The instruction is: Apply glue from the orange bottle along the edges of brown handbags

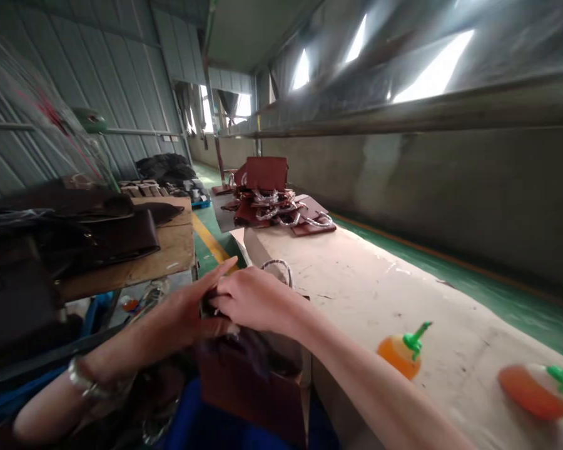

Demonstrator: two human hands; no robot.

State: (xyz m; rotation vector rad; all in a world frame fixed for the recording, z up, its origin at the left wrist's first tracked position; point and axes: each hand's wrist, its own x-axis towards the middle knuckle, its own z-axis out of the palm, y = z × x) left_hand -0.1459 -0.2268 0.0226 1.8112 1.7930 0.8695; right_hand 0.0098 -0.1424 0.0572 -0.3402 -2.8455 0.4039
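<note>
A dark red-brown handbag [253, 390] stands upright in front of me at the table's left edge, with a plastic-wrapped loop handle [281, 265] rising behind my right hand. My left hand [190, 309] is around the bag's upper left corner, its thumb below and its index finger stretched out above. My right hand [251, 300] reaches across the top of the bag, fingers bent and pressed together close inside the left hand. What the right fingertips hold is hidden. Blur smears the bag's upper part. A metal bracelet [82, 378] is on my left wrist.
Two squeeze bottles of orange liquid with green nozzles, one near [401, 356] and one further right [539, 390], lie on the pale-covered table [356, 281]. Red-brown bags [267, 175] are piled at its far end. Dark leather-like pieces [117, 231] cover a left bench.
</note>
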